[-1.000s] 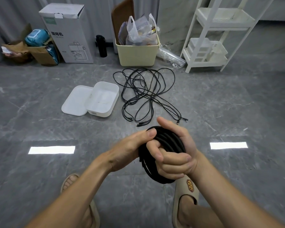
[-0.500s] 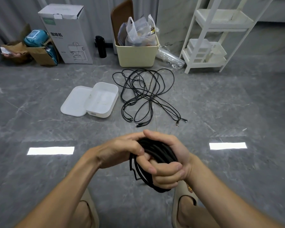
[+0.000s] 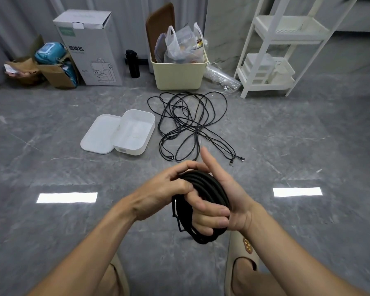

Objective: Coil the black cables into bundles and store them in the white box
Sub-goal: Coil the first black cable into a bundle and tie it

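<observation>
Since the earlier frame the right hand (image 3: 226,201) has lifted its thumb clear of the coiled cable bundle (image 3: 203,206), so the thumb now points up and away from the person, while the other fingers (image 3: 209,212) remain curled through the middle of the coil and hold it. The left hand (image 3: 165,191) has stayed at the bundle's left edge, its fingers bent over the upper strands and gripping them. The bundle hangs between both hands above the floor (image 3: 308,146), nearer the person than the white box (image 3: 135,133). That box sits open on the floor, its lid (image 3: 98,135) lying flat and touching its left side. The loose black cables (image 3: 190,124) sprawl in a tangle just to the right of the box, their plug ends trailing toward the person. Beyond the box, a cream bin (image 3: 177,73) stands near the wall, with a white shelf rack (image 3: 276,52) to its right
</observation>
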Motion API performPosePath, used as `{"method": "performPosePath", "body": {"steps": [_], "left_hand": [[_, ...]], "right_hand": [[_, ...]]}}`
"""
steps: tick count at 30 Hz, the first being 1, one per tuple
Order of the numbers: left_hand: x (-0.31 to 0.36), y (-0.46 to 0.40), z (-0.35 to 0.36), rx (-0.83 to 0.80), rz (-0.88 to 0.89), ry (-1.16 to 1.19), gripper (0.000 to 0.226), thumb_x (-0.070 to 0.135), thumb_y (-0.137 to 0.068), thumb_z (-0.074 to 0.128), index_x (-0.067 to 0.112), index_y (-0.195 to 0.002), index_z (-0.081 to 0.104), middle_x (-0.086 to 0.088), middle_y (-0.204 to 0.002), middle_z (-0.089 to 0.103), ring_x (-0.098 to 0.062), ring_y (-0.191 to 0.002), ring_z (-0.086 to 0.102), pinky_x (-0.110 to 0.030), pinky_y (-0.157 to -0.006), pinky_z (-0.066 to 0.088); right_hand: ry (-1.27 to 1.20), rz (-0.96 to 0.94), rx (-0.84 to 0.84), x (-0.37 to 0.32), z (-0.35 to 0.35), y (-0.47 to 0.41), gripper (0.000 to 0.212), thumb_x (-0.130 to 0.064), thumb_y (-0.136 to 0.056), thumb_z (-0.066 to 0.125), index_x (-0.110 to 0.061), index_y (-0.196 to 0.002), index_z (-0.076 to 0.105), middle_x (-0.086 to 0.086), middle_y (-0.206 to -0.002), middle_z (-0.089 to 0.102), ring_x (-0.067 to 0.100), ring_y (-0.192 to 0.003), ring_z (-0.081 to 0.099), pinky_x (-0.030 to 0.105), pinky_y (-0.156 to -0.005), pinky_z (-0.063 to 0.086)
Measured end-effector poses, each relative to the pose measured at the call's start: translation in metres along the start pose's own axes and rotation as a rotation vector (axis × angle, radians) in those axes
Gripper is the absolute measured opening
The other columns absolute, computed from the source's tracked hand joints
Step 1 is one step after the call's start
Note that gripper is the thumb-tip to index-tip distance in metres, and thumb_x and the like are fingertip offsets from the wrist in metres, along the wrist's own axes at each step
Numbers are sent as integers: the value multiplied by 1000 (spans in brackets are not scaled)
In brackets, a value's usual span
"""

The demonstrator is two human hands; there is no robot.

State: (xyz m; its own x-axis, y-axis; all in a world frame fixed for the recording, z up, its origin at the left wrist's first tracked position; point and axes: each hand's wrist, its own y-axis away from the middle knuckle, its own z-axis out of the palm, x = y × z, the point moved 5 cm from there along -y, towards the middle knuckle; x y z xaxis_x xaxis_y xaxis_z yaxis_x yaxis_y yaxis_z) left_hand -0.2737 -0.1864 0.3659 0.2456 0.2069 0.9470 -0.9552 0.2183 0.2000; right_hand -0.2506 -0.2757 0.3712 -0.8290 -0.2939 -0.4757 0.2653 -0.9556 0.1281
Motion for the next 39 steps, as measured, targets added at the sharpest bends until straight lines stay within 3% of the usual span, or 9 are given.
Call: {"method": "performPosePath", "body": {"steps": [7, 10, 12, 14, 16, 20, 26, 32, 39], "left_hand": [[-3, -2, -18, 294, 102, 44, 33, 38, -74, 70, 32, -107, 73, 6, -82, 69, -17, -84, 64, -36, -79, 53], [0, -3, -24, 406, 139, 36, 33, 43, -74, 71, 28, -104, 76, 4, -80, 65, -17, -79, 57, -30, -76, 52], [-1, -4, -26, 470, 152, 93, 36, 42, -76, 72, 20, -104, 75, -3, -81, 59, -29, -81, 51, -38, -70, 48], [-3, -5, -27, 523, 170, 160, 36, 38, -81, 73, 12, -107, 73, -10, -84, 56, -34, -80, 48, -40, -69, 44], [-3, -3, -26, 587, 209, 180, 28, 35, -85, 73, 15, -104, 75, -7, -85, 64, -22, -76, 56, -30, -65, 51], [-5, -2, -24, 672, 234, 117, 27, 44, -83, 69, 22, -98, 77, 4, -81, 70, -8, -71, 58, -21, -68, 51], [-1, -1, -23, 466, 160, -32, 30, 37, -76, 72, 34, -106, 72, -2, -93, 73, -16, -82, 65, -27, -80, 53], [5, 2, -27, 295, 41, -242, 27, 24, -75, 67, 25, -102, 70, -1, -75, 69, -15, -68, 66, -22, -66, 52], [4, -3, -24, 363, 88, -39, 13, 21, -87, 64, 17, -93, 75, -11, -77, 69, -17, -66, 61, -25, -67, 52]], "right_hand": [[91, -185, 501, -20, -22, 14, 91, -87, -82, 23, -8, -64, 64, -1, -40, 42, 16, -35, 46, 33, -59, 52], [82, -278, 537, -25, -20, 16, 82, -84, -82, 34, -8, -72, 64, -1, -46, 45, 16, -38, 46, 33, -61, 54], [62, -342, 532, -26, -19, 15, 77, -79, -83, 42, -6, -80, 67, 2, -51, 50, 19, -45, 51, 33, -67, 54], [59, -405, 529, -28, -18, 16, 69, -69, -86, 51, -3, -92, 70, 4, -59, 56, 21, -54, 57, 33, -74, 54], [95, -438, 563, -29, -19, 18, 53, -53, -86, 63, -3, -101, 69, 4, -66, 59, 20, -62, 61, 32, -77, 54], [186, -441, 706, -31, -25, 21, 27, -19, -82, 70, 0, -102, 69, 0, -56, 48, 13, -47, 50, 27, -72, 56], [182, -384, 751, -31, -27, 24, 10, 0, -88, 60, -4, -82, 66, -3, -47, 32, 9, -35, 28, 24, -52, 46], [336, -266, 771, -25, -24, 19, 42, 10, -84, 49, -18, -56, 62, -6, -45, 30, 6, -34, 25, 22, -45, 36], [293, -300, 745, -33, -25, 23, 42, -2, -87, 53, -14, -47, 57, 5, -48, 51, 13, -51, 60, 22, -65, 53]]}}
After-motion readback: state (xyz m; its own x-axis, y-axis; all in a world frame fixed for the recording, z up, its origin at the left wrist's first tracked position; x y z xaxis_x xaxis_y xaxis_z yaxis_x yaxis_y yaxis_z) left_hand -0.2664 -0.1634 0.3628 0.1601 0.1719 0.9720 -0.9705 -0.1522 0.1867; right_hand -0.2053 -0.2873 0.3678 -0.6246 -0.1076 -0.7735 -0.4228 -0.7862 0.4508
